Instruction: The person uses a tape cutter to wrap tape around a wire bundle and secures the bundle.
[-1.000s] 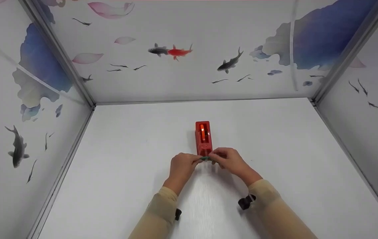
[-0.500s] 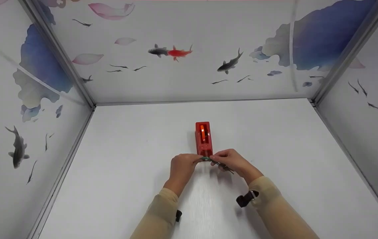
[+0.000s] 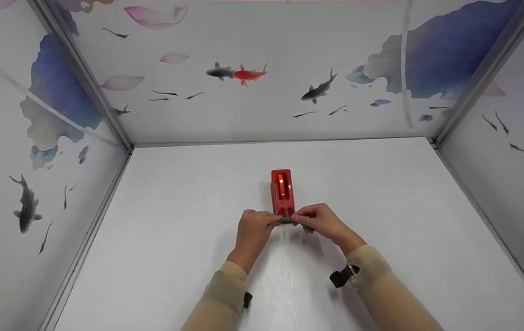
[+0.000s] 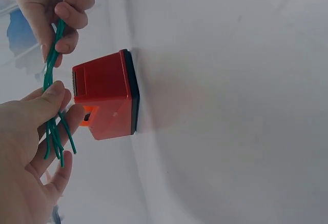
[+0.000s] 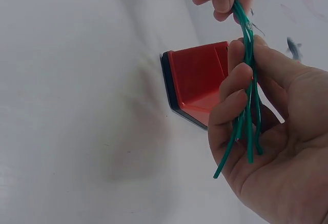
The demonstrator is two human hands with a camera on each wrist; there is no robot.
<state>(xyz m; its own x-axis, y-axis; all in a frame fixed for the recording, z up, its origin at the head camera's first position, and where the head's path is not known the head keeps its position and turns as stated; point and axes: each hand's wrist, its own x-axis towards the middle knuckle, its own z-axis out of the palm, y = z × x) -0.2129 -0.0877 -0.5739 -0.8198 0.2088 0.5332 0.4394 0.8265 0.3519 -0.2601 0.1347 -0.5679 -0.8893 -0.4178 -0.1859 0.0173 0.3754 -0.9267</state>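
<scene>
A bundle of thin green wires [image 3: 285, 219] is stretched between both hands, close in front of a red tape dispenser [image 3: 282, 189]. My left hand [image 3: 255, 227] pinches one end between thumb and fingers; several loose ends [image 4: 60, 144] hang past its fingers in the left wrist view. Around the other end curl the fingers of my right hand [image 3: 324, 223], with wire ends [image 5: 249, 137] lying across its palm in the right wrist view. Between the hands, a shiny clear patch shows on the bundle. The dispenser has an orange reel [image 3: 281, 184] and a toothed cutter [image 4: 75, 83] facing the hands.
The dispenser stands on a white table [image 3: 174, 230]. White panels with fish and petal prints enclose it at the back [image 3: 262, 105] and both sides. Black wrist devices [image 3: 342, 276] are strapped on the sleeves.
The right fingers have shifted along the wires; ends that stuck out below that hand half a second ago are now mostly tucked behind it. The left hand and dispenser stay nearly in place.
</scene>
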